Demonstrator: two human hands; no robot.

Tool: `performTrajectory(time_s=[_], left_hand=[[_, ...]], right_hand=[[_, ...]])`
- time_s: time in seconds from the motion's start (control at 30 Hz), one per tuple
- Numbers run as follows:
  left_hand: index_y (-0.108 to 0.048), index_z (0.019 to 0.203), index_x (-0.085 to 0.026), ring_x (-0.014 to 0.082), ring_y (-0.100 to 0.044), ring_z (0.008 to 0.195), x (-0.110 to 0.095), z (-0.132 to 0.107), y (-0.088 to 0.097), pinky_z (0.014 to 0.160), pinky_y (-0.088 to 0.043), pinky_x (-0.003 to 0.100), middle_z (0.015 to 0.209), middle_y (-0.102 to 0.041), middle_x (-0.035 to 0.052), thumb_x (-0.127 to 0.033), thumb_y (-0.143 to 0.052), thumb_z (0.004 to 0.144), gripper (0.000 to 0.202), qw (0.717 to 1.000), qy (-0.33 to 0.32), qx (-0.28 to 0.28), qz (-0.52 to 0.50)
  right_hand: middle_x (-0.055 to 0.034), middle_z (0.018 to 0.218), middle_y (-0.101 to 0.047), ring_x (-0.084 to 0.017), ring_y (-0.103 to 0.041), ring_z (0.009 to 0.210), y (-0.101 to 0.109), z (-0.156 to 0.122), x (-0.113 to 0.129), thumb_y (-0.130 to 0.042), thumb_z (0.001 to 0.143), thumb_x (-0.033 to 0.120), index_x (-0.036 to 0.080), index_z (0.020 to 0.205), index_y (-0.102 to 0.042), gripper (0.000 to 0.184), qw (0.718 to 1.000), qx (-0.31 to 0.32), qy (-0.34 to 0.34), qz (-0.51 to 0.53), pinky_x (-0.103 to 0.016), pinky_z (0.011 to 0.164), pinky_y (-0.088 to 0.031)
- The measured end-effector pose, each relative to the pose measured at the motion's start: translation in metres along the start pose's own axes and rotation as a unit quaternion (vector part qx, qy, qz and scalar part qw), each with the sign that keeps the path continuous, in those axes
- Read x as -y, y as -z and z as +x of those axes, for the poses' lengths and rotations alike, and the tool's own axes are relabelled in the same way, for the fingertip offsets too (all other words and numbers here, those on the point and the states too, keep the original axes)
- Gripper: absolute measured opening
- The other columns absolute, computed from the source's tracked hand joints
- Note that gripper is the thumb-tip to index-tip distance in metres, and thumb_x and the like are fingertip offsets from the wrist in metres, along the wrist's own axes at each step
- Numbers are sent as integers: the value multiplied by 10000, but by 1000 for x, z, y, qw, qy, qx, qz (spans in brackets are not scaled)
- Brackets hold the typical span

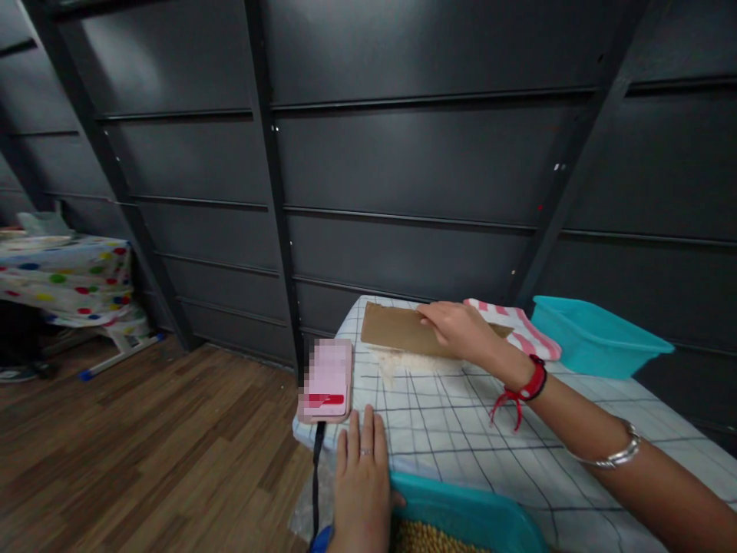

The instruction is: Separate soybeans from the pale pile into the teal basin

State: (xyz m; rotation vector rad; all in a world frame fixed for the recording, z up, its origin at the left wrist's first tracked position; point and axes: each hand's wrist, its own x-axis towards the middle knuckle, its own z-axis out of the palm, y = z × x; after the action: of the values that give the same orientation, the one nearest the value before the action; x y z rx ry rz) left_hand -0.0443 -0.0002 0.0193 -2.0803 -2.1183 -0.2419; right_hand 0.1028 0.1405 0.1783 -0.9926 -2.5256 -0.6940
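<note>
- Right hand (pixel 452 329): extended far forward from the lower right, palm down, fingers bent around the upper edge of a brown cardboard strip (pixel 388 326), gripping it.
- The cardboard strip is near the table's far edge; a scatter of pale powder (pixel 403 365) lies along its near side.
- Right forearm: slants across the table, with a red bracelet (pixel 537 380) at the wrist and a silver bangle (pixel 619 455) further back.
- Left hand (pixel 362 476): palm down, fingers straight and close together, pointing forward; thumb beside the rim of a turquoise tub (pixel 466 491) of bean-like golden grains (pixel 431 538).
- Just beyond the left fingertips, a pink-screened phone (pixel 328 376) lies at the table's left edge; a black strap (pixel 316 468) hangs below it.
- Between cardboard and tub stretches checked tablecloth (pixel 431 430).
- Right of the cardboard, a pink-striped cloth (pixel 533 338), then a second turquoise container (pixel 599 342).
- A dark panelled wall (pixel 403 165) bounds the far side; wooden floor (pixel 201 430) opens leftward.
</note>
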Motion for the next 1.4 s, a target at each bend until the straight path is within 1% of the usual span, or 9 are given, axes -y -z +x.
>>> performTrajectory(time_s=[0.1, 0.2, 0.27, 0.43, 0.57, 0.67, 0.87, 1.1, 1.4], left_hand=[[-363, 1284, -209, 275, -352, 1249, 0, 0, 0, 996, -373, 411, 1368, -387, 95, -412, -655, 597, 774, 1000, -7, -4, -1], [-365, 1282, -191, 287, -363, 1240, -1, 0, -4, 987, -385, 429, 1361, -391, 103, -388, -672, 581, 790, 1000, -7, -26, 13], [-372, 1278, -175, 293, -366, 1236, -2, -1, -6, 986, -387, 434, 1358, -392, 110, -377, -684, 567, 803, 999, -6, -44, 23], [-391, 1270, -180, 286, -380, 1229, -2, 0, -12, 984, -390, 430, 1303, -476, 110, -429, -675, 569, 796, 999, -11, -46, 3], [-386, 1270, -180, 307, -348, 1245, -3, 2, -10, 996, -372, 457, 1352, -395, 116, -436, -682, 550, 820, 999, 9, -40, 5], [-390, 1264, -188, 286, -367, 1233, -3, 3, 1, 986, -393, 421, 1344, -395, 98, -421, -649, 599, 750, 1000, 0, -9, -2], [-378, 1263, -180, 277, -339, 1239, -3, 2, 19, 998, -382, 402, 1347, -357, 98, -419, -636, 624, 730, 999, 7, 33, -11], [-376, 1265, -188, 281, -352, 1235, -3, 3, 10, 989, -395, 406, 1343, -378, 102, -434, -671, 586, 780, 1000, -1, 10, -11], [-394, 1260, -174, 304, -359, 1231, -4, 1, -12, 982, -399, 435, 1340, -392, 118, -467, -732, 480, 899, 998, -6, -55, 17]], right_hand=[[-61, 807, -649, -157, -577, 699, 17, -18, 14, -404, 793, 90, 153, 894, -586, 218, 1000, -17, 24, 2, -268, 608, -410], [-67, 737, -639, -159, -569, 645, 37, -47, 31, -338, 756, 25, 122, 894, -579, 294, 987, -97, 125, -21, -280, 590, -431], [-57, 682, -624, -158, -559, 608, 46, -68, 42, -313, 738, -9, 111, 899, -576, 331, 981, -106, 157, -43, -287, 578, -438], [-61, 705, -644, -145, -570, 628, 36, -95, 58, -306, 747, -12, 113, 876, -584, 331, 971, -118, 195, -68, -272, 587, -444], [-68, 700, -637, -156, -567, 630, 8, -87, 51, -336, 767, 5, 78, 880, -598, 294, 962, -136, 219, -91, -280, 571, -433], [-65, 652, -615, -149, -545, 588, -8, -74, 41, -352, 768, -3, 68, 864, -600, 276, 959, -144, 219, -105, -272, 542, -416], [-58, 640, -605, -151, -547, 588, -8, -53, 19, -361, 783, -1, 93, 868, -593, 264, 971, -108, 184, -107, -270, 548, -409], [-64, 774, -656, -143, -591, 665, -7, -23, -16, -404, 802, 19, 120, 926, -580, 237, 986, -65, 129, -86, -243, 586, -436], [-68, 827, -671, -159, -615, 719, -13, -10, -26, -436, 774, 6, 134, 917, -595, 250, 991, -35, 114, -67, -260, 636, -456]])
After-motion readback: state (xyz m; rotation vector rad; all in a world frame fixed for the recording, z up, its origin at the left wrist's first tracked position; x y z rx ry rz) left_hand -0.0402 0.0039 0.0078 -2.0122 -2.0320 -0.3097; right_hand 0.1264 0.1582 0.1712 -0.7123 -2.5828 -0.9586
